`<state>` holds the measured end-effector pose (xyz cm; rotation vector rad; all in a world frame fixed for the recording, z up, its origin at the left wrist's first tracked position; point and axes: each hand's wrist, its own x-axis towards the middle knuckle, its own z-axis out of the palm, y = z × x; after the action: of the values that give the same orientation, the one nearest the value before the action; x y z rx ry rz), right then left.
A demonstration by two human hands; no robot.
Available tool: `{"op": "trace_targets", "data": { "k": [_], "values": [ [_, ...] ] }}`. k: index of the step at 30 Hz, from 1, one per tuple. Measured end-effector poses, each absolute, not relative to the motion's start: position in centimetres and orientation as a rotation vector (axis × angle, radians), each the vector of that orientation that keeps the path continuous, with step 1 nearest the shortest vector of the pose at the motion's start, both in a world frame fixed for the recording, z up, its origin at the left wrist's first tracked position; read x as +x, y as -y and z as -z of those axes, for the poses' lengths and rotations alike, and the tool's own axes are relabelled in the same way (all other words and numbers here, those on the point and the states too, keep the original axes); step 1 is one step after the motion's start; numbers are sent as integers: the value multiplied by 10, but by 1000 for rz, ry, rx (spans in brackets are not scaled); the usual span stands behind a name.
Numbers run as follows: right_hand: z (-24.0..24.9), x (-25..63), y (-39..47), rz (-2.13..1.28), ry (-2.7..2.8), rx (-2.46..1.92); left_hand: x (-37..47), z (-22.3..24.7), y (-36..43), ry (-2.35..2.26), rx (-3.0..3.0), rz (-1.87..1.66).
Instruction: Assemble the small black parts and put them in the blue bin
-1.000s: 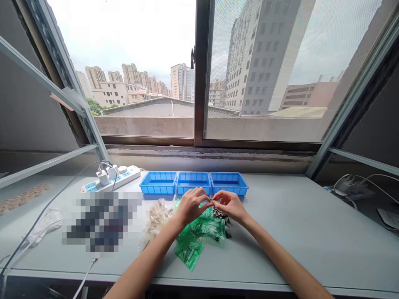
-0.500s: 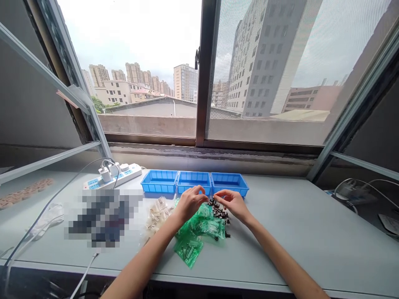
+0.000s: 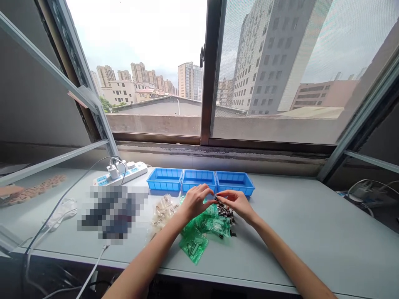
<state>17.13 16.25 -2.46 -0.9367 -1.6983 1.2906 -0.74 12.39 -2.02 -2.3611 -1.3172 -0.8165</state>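
Observation:
My left hand (image 3: 197, 202) and my right hand (image 3: 237, 204) meet above the table, thumbs and fingers pinched together. A small dark part (image 3: 216, 198) is between their fingertips; its exact kind is too small to tell. Below my right hand lies a heap of small black and brown parts (image 3: 230, 214). Green plastic packets (image 3: 195, 245) with metal pins or screws inside lie under and in front of my hands. Left of them, partly behind my left forearm, is a pile of clear packets (image 3: 163, 209).
Three blue trays (image 3: 165, 185) stand in a row behind the hands, below the window. A white power strip (image 3: 134, 171) with plugs and cables sits back left. Pinkish-brown pieces (image 3: 46, 187) lie far left. A pixelated dark area (image 3: 109, 211) covers something on the table (image 3: 289, 224).
The view has shifted slightly, so the scene sits farther right. My hands have come closer together, and their fingertips now meet at the small dark part.

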Motion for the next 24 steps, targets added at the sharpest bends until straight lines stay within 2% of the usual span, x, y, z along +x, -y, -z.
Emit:
{"op": "trace_targets", "data": {
  "k": [24],
  "values": [
    [25, 167, -158, -1386, 1664, -920, -10, 23, -127, 1324, -2393, 785]
  ]
}}
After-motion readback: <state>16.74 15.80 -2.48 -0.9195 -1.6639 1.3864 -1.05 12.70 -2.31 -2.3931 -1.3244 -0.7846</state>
